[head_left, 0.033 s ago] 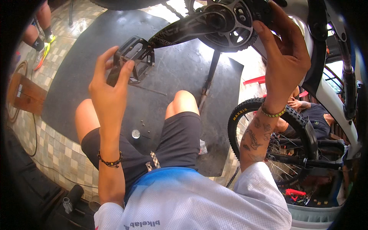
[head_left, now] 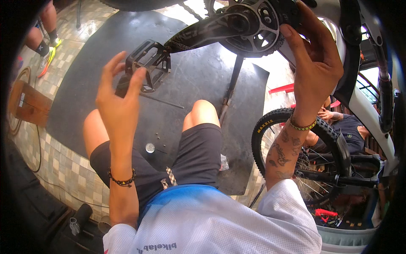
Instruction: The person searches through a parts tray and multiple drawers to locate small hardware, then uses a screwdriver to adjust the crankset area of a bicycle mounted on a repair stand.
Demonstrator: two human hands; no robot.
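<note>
A black platform pedal [head_left: 163,63] sits at the end of a black crank arm [head_left: 198,33], which runs up right to the chainring [head_left: 272,42]. My left hand [head_left: 118,86] is around the pedal's outer end, thumb and index finger apart; the thumb overlaps the pedal, and whether it presses on it I cannot tell. At the upper right my right hand [head_left: 317,63] grips a black rounded part [head_left: 291,12] beside the chainring. Its thumb lies near the chainring's edge, and the other fingers are partly hidden.
A black mat [head_left: 89,84] covers tiled floor, with a small round silvery item [head_left: 150,147] and tiny pieces on it. A stand leg [head_left: 232,82] rises from the mat. At right are a bike wheel [head_left: 264,146], white frame tubing [head_left: 368,110] and a seated person [head_left: 353,131]. Another person's legs [head_left: 48,25] show upper left.
My left hand has shifted slightly left, its index finger drawing away from the pedal. The right hand, crank and pedal look unmoved.
</note>
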